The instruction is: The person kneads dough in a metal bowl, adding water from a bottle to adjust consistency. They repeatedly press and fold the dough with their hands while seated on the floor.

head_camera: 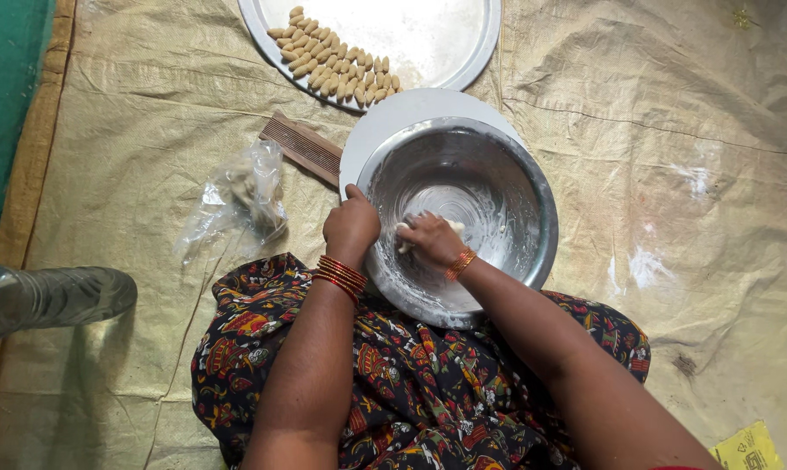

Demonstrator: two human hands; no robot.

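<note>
The left hand (351, 228) grips the steel bowl's (533, 187) near rim; inside it, the right hand (431, 240) closes around dough (454, 225), best kneaded with the bowl braced.

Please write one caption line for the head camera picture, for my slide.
Left hand steadies the steel bowl while the right hand presses dough inside.

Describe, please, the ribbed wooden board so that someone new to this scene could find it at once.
Start at the large steel mixing bowl, whose rim the left hand grips. Just beyond that hand, up and to the left, a small brown wooden board lies on the woven mat, tucked under the white round plate. Unlike the crumpled clear plastic bag beside it, it is flat, rectangular and closely grooved.
</note>
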